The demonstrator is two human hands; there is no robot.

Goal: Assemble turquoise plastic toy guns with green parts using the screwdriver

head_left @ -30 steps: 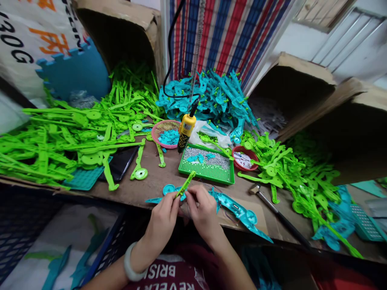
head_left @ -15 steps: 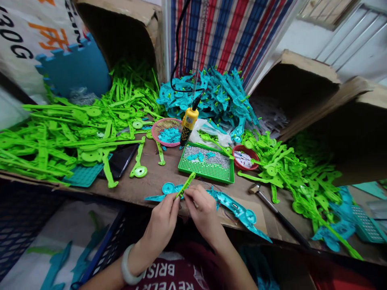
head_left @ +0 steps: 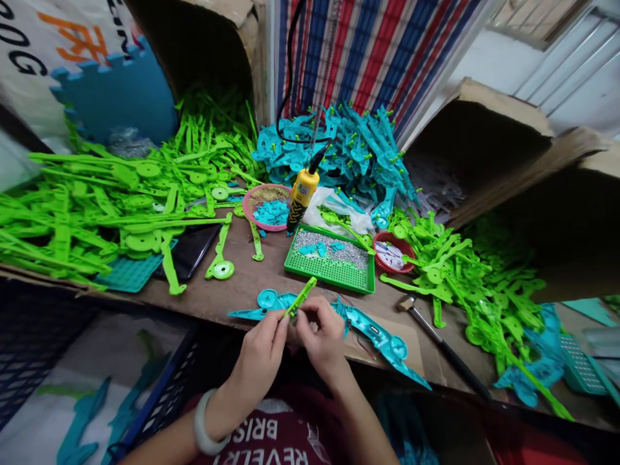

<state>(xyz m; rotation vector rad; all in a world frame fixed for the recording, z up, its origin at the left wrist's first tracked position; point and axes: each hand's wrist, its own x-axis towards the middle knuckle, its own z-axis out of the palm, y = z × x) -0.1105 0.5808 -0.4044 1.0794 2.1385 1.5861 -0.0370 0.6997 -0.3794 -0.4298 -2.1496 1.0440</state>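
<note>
A slim light-green plastic part (head_left: 304, 293) points up and away from me, its lower end between the fingers of my left hand (head_left: 261, 345). My right hand (head_left: 322, 332) pinches at the same lower end from the other side; whether a small piece sits in those fingertips is too small to tell. Behind and under both hands, a long blue plastic bow-shaped part (head_left: 372, 330) lies along the table's front edge, with thin wires near its middle. My hands cover some of it.
A yellow electric screwdriver (head_left: 301, 197) hangs over a green tray (head_left: 334, 274) of screws. Pink basket (head_left: 247, 210), red bowl (head_left: 387, 266) and hammer (head_left: 443, 345) lie around. Green parts (head_left: 97, 213) heap at left and right, blue parts (head_left: 339, 145) behind. A blue crate (head_left: 165, 387) stands lower left.
The view has shifted slightly. Both hands stay together at the lower end of the green part, with only small finger movement; the right fingers are a little more curled.
</note>
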